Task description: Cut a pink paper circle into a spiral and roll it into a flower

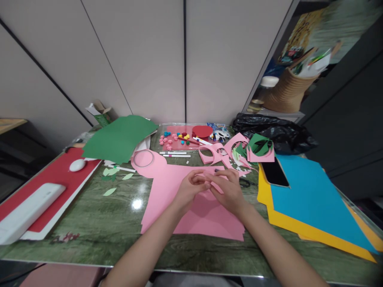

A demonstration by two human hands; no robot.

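Both hands are brought together over the stack of pink paper [167, 191], which is laid at the middle of the near half of the table. The left hand [189, 190] is curled with thumb and fingers nearly ringed, and the right hand [230, 192] is bent toward it, fingertips about meeting. Whether something tiny is pinched in there can't be told, sorry. Probably they're joined like that for fine fingertip work, but that's a guess.

Black-handled scissors [244, 183] are half hidden just beside the right hand, presumably parked there for an easy grab. A thin ring [143, 166] is set on a rounded pink piece [158, 162], maybe as a tracing guide. Pink offcuts [214, 157] with round holes are heaped beyond the right hand, likely shoved out of the way. A smartphone [274, 173] is rested on the blue sheet [314, 191], with yellow sheets [281, 218] underneath.

As for the surface: a glossy, green marbled tabletop [110, 227], with a lamp glare spotted on it. It's backed by grey wall panels [137, 59], and at the right a ribbed brown basket [284, 91] is stood on a shelf above a black plastic bag [278, 133].
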